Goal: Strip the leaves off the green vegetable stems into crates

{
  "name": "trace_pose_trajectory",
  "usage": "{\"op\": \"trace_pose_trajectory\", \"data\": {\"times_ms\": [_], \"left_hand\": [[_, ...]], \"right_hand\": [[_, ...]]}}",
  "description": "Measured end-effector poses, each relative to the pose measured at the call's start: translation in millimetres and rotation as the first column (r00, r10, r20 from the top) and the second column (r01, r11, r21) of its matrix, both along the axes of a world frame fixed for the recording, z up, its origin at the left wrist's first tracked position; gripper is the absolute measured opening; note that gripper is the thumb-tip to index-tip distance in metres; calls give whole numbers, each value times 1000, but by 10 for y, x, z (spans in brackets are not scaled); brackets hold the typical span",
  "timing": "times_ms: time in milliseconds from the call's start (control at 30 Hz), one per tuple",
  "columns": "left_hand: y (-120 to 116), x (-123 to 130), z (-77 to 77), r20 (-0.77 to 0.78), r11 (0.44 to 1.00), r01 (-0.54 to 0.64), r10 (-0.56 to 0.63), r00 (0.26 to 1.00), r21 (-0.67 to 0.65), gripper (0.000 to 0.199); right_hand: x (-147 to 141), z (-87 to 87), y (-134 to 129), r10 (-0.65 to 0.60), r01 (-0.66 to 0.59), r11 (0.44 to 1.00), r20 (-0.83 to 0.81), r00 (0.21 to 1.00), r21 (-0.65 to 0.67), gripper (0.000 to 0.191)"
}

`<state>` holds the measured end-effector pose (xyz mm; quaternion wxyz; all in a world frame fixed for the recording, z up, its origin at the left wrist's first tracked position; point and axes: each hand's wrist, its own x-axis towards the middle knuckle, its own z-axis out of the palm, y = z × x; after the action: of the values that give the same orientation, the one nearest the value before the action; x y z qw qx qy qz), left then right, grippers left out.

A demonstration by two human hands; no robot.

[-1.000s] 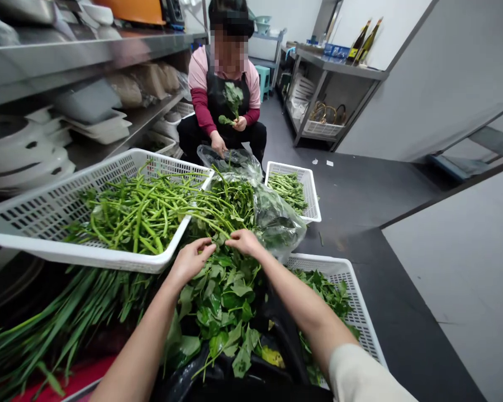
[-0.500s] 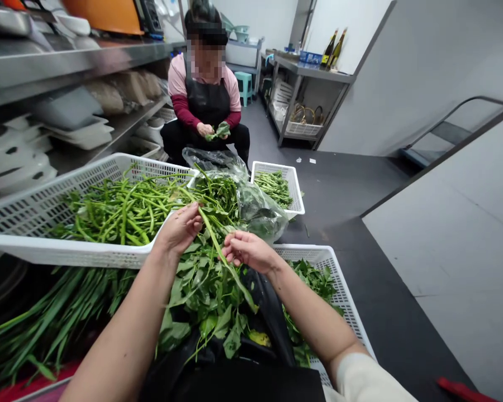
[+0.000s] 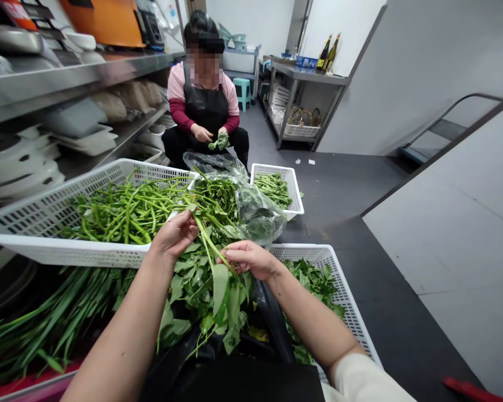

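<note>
A long green water spinach stem [image 3: 208, 239] slants between my hands above a heap of leafy greens [image 3: 190, 282]. My left hand [image 3: 176, 231] pinches it near its upper end. Lower down, the thumb and fingers of my right hand [image 3: 250, 258] are closed on the same stem, with broad leaves [image 3: 221, 287] hanging beneath. Beside my left hand, cut stems [image 3: 128, 215] fill a white slotted basket [image 3: 88, 252]. Under my right forearm stands another white basket [image 3: 354, 304] with leafy greens [image 3: 318, 282].
Opposite sits a person [image 3: 203, 103] holding a leafy bunch [image 3: 220, 142]. A clear plastic bag [image 3: 260, 215] lies by a small basket of stems [image 3: 297, 192]. Long green leaves [image 3: 62, 312] lie at lower left, below metal shelves [image 3: 79, 75]. A steel table [image 3: 305, 73] stands behind.
The stem's leafy end now hangs below my right hand, whose fingers have closed more tightly. My left hand has shifted slightly down and left. The person opposite has lowered the leafy bunch.
</note>
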<state>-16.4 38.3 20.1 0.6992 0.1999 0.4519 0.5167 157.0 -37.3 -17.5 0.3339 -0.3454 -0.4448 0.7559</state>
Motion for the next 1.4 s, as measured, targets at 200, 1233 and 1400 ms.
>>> {"op": "trace_pose_trajectory", "data": {"times_ms": [200,1233,1400], "left_hand": [[-102,25,-16,-106,982,28,-9,994,184,13],[-530,230,-527,-99,993,87,-94,991,-81,31],[-662,283,-595,-296,960,273,-243,923,62,40]], "right_hand": [[-38,-166,77,-181,84,966,410,894,243,12],[65,129,-436,-827,-203,-3,111,550,979,33],[704,159,-677,-668,-259,598,650,363,758,23]]}}
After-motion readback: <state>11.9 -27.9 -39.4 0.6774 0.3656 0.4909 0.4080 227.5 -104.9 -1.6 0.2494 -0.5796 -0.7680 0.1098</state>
